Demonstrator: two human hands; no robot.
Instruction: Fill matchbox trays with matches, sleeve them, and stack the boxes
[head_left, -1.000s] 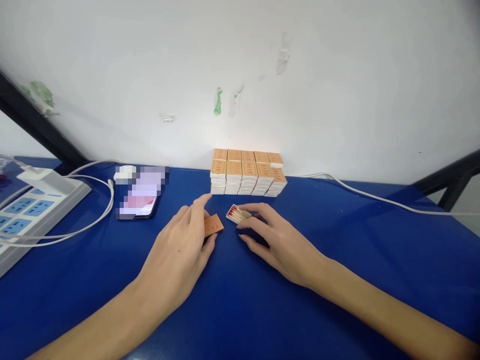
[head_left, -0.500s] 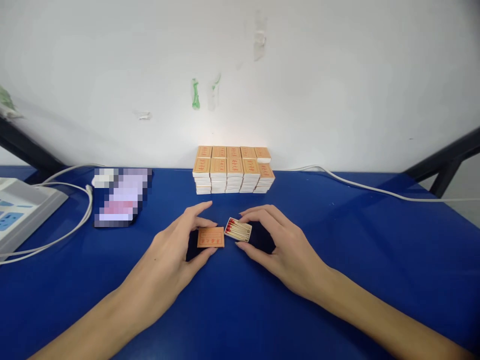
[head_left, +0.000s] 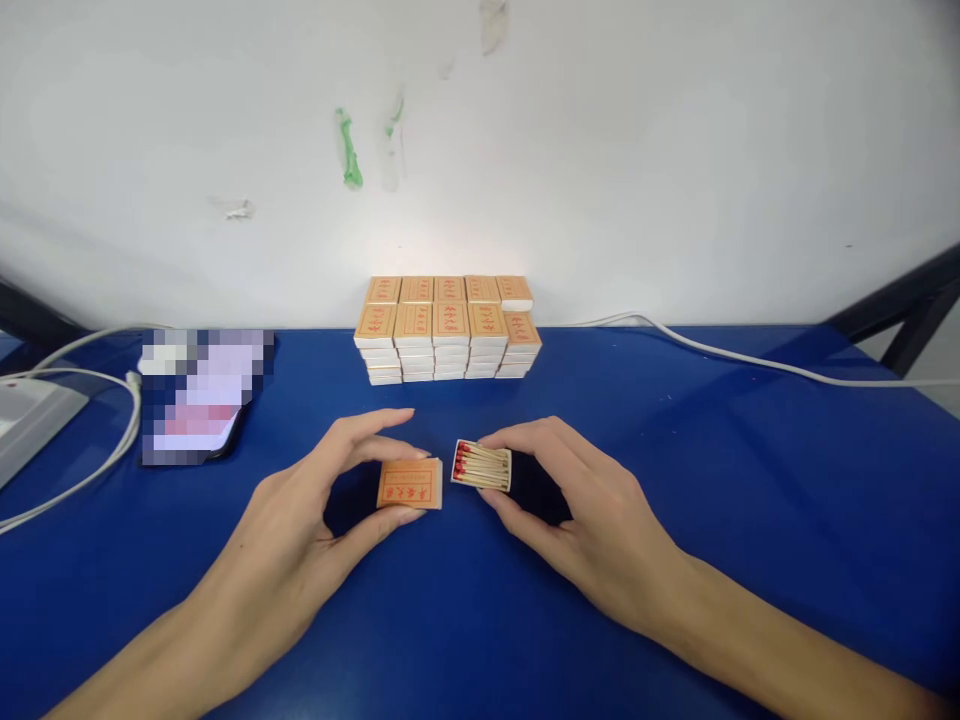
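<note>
My left hand (head_left: 300, 525) pinches an orange matchbox sleeve (head_left: 409, 484) between thumb and fingers, just above the blue table (head_left: 750, 480). My right hand (head_left: 581, 505) grips an open matchbox tray (head_left: 481, 465) full of red-tipped matches. The tray's open end faces the sleeve, with a small gap between the two. Both sit at the table's middle, in front of a stack of matchboxes (head_left: 448, 328).
The stacked matchboxes stand several high against the white wall. A phone (head_left: 201, 395) lies at the left with a white cable (head_left: 90, 465) and a power strip (head_left: 26, 425) beyond it. Another white cable (head_left: 750, 358) runs along the back right.
Both hands have drawn nearer to me with the sleeve and tray. The sleeve and tray have turned to line up end to end, and the view has shifted right.
</note>
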